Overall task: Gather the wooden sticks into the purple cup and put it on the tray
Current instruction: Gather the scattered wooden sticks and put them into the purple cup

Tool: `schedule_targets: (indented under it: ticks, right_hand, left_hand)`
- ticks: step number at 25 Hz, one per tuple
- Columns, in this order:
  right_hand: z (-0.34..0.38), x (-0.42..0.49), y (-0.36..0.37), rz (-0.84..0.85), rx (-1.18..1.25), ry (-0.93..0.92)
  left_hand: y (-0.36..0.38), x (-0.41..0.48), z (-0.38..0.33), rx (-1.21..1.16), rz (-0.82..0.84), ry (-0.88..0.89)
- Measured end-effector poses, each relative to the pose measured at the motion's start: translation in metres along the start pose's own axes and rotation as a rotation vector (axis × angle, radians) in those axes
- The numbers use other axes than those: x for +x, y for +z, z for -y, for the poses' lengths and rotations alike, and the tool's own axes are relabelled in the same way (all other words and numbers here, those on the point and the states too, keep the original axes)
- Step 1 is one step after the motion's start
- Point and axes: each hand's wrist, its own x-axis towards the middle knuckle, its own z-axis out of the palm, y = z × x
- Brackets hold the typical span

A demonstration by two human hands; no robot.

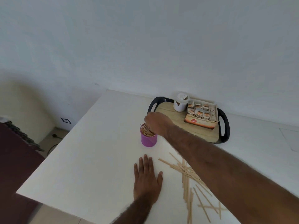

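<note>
The purple cup (149,140) stands upright on the white table (90,159), short of the tray, with a bundle of wooden sticks (146,130) poking out of its top. My right hand (156,122) reaches over the cup, its fingers curled around the tops of those sticks. My left hand (147,178) lies flat on the table nearer to me, fingers straight, holding nothing. Several loose wooden sticks (188,183) are scattered on the table to the right of my left hand, partly hidden under my right forearm. The wood-floored tray with black handles (168,109) sits behind the cup.
On the tray stand a white jar (180,102) and an open box of sachets (202,115). The table's left edge drops to the floor, where a dark red surface (14,159) lies. A white wall runs behind the table.
</note>
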Motion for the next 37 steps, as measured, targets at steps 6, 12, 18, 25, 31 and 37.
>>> schedule_targets:
  ticks: [6, 12, 18, 25, 31, 37]
  right_hand:
    - [0.001, 0.002, 0.009, 0.054, 0.247, -0.046]
    - [-0.021, -0.025, 0.007, -0.123, 0.497, 0.089]
    - [-0.069, -0.126, 0.068, -0.167, 0.764, 0.596]
    - [-0.056, -0.263, 0.151, 0.24, 0.586, 1.03]
    - [-0.016, -0.256, 0.151, 0.144, 0.547, 0.774]
    - [-0.037, -0.231, 0.141, 0.091, 0.54, 0.7]
  left_hand:
    - [0.001, 0.0, 0.0, 0.0, 0.004, 0.0]
    - [0.002, 0.001, 0.002, 0.035, 0.064, -0.015]
    - [-0.003, 0.0, 0.006, 0.002, 0.093, 0.029]
    - [0.017, -0.065, -0.052, -0.058, 0.183, 0.374]
    - [0.03, -0.074, -0.099, 0.068, 0.233, 0.349]
    - [0.022, -0.03, -0.095, -0.01, 0.189, 0.371]
